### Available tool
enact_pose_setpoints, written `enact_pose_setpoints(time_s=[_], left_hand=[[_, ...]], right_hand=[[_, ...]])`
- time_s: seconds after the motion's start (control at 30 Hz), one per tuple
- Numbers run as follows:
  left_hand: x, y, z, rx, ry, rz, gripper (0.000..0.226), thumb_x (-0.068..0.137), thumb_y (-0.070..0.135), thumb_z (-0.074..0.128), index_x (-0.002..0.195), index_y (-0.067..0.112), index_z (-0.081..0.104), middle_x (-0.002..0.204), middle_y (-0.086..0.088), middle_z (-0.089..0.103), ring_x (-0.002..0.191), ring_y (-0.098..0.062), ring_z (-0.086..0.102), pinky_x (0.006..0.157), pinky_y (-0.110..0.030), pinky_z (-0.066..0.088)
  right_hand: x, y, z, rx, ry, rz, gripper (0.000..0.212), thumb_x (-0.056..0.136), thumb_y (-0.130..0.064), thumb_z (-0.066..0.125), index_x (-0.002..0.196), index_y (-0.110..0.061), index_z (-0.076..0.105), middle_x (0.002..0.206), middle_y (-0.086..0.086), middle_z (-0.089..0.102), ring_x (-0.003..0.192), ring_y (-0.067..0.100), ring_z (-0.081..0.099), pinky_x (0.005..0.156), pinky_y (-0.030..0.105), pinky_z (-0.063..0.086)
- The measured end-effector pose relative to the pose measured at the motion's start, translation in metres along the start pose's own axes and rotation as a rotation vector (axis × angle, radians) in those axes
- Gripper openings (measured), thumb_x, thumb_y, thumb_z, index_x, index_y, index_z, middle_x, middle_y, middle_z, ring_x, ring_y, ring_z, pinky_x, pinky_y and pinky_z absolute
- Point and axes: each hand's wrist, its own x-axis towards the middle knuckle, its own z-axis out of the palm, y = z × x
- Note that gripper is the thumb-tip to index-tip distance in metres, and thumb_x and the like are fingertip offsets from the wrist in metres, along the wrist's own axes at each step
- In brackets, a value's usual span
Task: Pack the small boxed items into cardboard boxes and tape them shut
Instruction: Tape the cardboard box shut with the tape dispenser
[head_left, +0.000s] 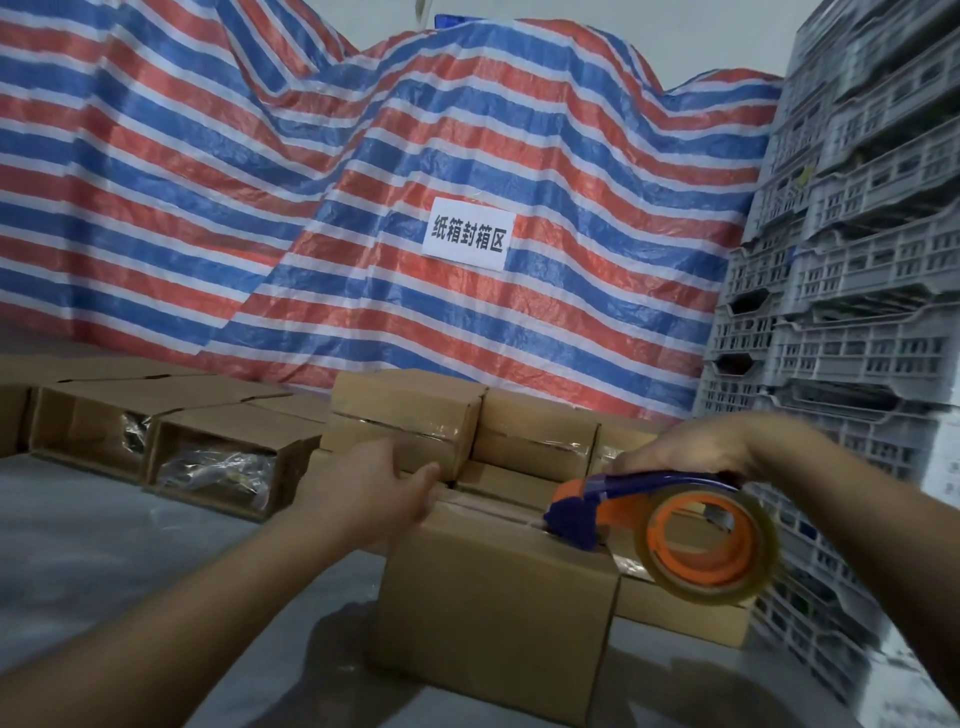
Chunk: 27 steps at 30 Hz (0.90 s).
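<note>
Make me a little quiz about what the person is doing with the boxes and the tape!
1. True or false: the right hand grips the tape dispenser.
2. Where does the left hand rest? A) on the white sign B) on the far top edge of the cardboard box in front C) on the grey crates
3. Fill in: the dispenser's blue head presses on the ____ of that box.

Key:
1. True
2. B
3. top
</note>
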Motion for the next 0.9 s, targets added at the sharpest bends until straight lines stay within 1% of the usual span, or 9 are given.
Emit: enact_pose_setpoints(time_s=[0.1, 0.2, 0.27, 0.4, 0.53, 0.67, 0.77, 0.83, 0.9], left_hand=[[-0.01, 0.032, 0.002, 0.139, 0.096, 0.364, 0.038, 0.091, 0.067, 0.042, 0.105, 0.033, 0.053, 0.099, 0.008, 0.059, 0.086, -0.005, 0.056, 0.08, -0.029, 0.052], [-0.021, 0.055, 0.024, 0.307, -0.218, 0.545, 0.073, 0.086, 0.079, 0.029, 0.14, 0.033, 0.041, 0.143, 0.004, 0.047, 0.126, -0.014, 0.047, 0.101, -0.037, 0.039], [-0.025, 0.056, 0.034, 0.455, -0.316, 0.562, 0.084, 0.082, 0.085, 0.028, 0.148, 0.033, 0.031, 0.151, 0.004, 0.04, 0.135, -0.017, 0.041, 0.107, -0.045, 0.038], [-0.025, 0.049, 0.035, 0.482, -0.284, 0.578, 0.081, 0.086, 0.08, 0.028, 0.152, 0.034, 0.023, 0.157, 0.008, 0.031, 0.141, -0.015, 0.033, 0.11, -0.045, 0.035], [-0.025, 0.049, 0.033, 0.458, -0.296, 0.564, 0.079, 0.087, 0.079, 0.029, 0.151, 0.034, 0.025, 0.157, 0.008, 0.032, 0.139, -0.014, 0.034, 0.111, -0.039, 0.033], [-0.026, 0.05, 0.036, 0.459, -0.303, 0.536, 0.081, 0.085, 0.08, 0.03, 0.152, 0.035, 0.021, 0.157, 0.008, 0.031, 0.139, -0.013, 0.034, 0.111, -0.039, 0.032], [-0.024, 0.055, 0.031, 0.346, -0.37, 0.465, 0.09, 0.081, 0.082, 0.038, 0.153, 0.033, 0.014, 0.146, 0.008, 0.047, 0.127, -0.011, 0.047, 0.101, -0.033, 0.039], [-0.023, 0.067, 0.03, 0.312, -0.391, 0.434, 0.095, 0.08, 0.082, 0.04, 0.154, 0.034, 0.006, 0.147, 0.007, 0.047, 0.129, -0.012, 0.046, 0.103, -0.035, 0.037], [-0.026, 0.085, 0.035, 0.408, -0.352, 0.529, 0.091, 0.081, 0.083, 0.035, 0.154, 0.031, 0.015, 0.154, 0.003, 0.037, 0.138, -0.017, 0.036, 0.113, -0.045, 0.025]], right_hand=[[0.0, -0.004, 0.0, 0.003, -0.039, 0.008, 0.034, 0.102, -0.048, 0.048, 0.118, -0.02, 0.06, 0.065, -0.006, 0.065, 0.052, 0.007, 0.059, 0.053, 0.017, 0.049], [0.002, 0.0, 0.0, -0.001, -0.058, -0.003, 0.032, 0.103, -0.046, 0.047, 0.116, -0.019, 0.059, 0.064, -0.006, 0.066, 0.052, 0.007, 0.06, 0.052, 0.017, 0.049], [0.004, 0.007, 0.001, 0.01, -0.037, -0.007, 0.033, 0.103, -0.048, 0.047, 0.107, -0.019, 0.063, 0.061, -0.007, 0.066, 0.049, 0.007, 0.06, 0.05, 0.016, 0.049], [-0.004, 0.019, -0.001, 0.068, -0.084, -0.081, 0.043, 0.102, -0.052, 0.044, 0.085, -0.029, 0.077, 0.063, -0.008, 0.065, 0.05, 0.006, 0.059, 0.05, 0.016, 0.048], [-0.015, 0.045, -0.016, 0.102, 0.012, -0.055, 0.046, 0.093, -0.057, 0.054, 0.095, -0.014, 0.067, 0.067, -0.004, 0.062, 0.053, 0.01, 0.055, 0.052, 0.018, 0.047], [-0.013, 0.066, -0.004, 0.024, 0.095, 0.045, 0.056, 0.079, -0.074, 0.058, 0.079, -0.02, 0.071, 0.067, -0.001, 0.067, 0.053, 0.011, 0.059, 0.056, 0.022, 0.048], [-0.011, 0.071, 0.004, 0.018, 0.121, 0.019, 0.068, 0.065, -0.082, 0.056, 0.084, -0.019, 0.072, 0.072, -0.001, 0.069, 0.058, 0.012, 0.061, 0.065, 0.026, 0.05], [-0.012, 0.074, 0.004, 0.029, 0.129, 0.01, 0.072, 0.061, -0.084, 0.056, 0.087, -0.019, 0.072, 0.072, -0.002, 0.069, 0.058, 0.012, 0.062, 0.065, 0.026, 0.051], [-0.012, 0.074, 0.004, 0.04, 0.129, 0.007, 0.074, 0.058, -0.084, 0.057, 0.088, -0.018, 0.071, 0.071, -0.002, 0.068, 0.057, 0.011, 0.061, 0.064, 0.025, 0.05]])
